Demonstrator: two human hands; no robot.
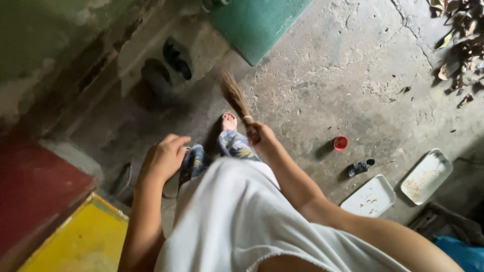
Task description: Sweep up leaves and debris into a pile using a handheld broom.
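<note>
Cracked grey concrete floor [322, 65] fills my head view, a green mat [252, 22] at twelve o'clock. My right hand [262, 137] is clenched around a short straw broom [233, 95], bristles angled up toward eleven for a low sweep. My left hand [165, 157] hangs loosely curled, holding nothing. Two white trays [398, 189] lie at four o'clock.

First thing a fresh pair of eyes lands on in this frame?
Probably the straw hand broom in the right hand, bristles pointing away over the cracked concrete floor at frame centre. The left hand hangs empty beside the white garment. Next, the small red cup and two soiled white trays on the floor at right, plus the yellow and red step at lower left.
</note>
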